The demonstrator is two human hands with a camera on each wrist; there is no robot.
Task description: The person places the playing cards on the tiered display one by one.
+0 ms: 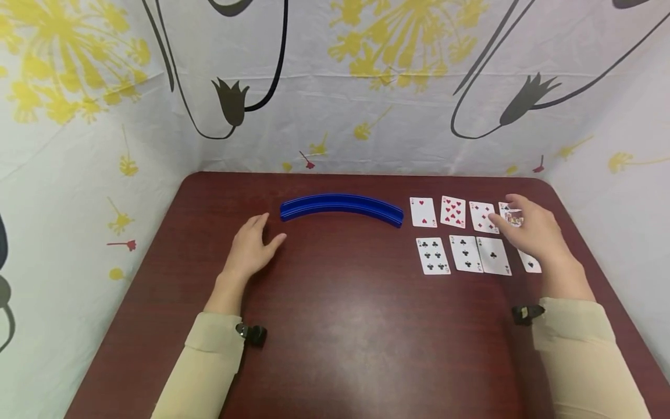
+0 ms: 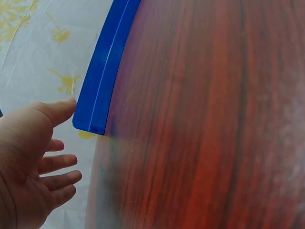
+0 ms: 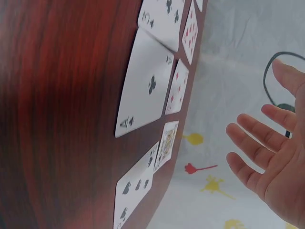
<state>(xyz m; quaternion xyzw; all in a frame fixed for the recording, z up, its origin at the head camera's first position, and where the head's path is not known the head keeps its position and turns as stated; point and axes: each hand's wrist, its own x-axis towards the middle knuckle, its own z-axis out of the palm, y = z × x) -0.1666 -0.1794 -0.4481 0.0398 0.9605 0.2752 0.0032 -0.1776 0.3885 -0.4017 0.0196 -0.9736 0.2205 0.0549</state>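
Note:
My left hand is at the left of the table, thumb and fingers apart, holding nothing. Nearest to it is the left end of a curved blue card holder with a long groove. In the left wrist view the thumb overlaps the end of the holder. Over the right end of the playing cards hovers my right hand, its fingers spread and nothing in them. It partly covers a face card and a spade card. Beside its thumb lies a diamond card; the ace of clubs is just nearer.
Face up in two rows lie more cards: the two of hearts, another heart card, the six of clubs and a club card touching the ace. Patterned cloth hangs behind the dark red table.

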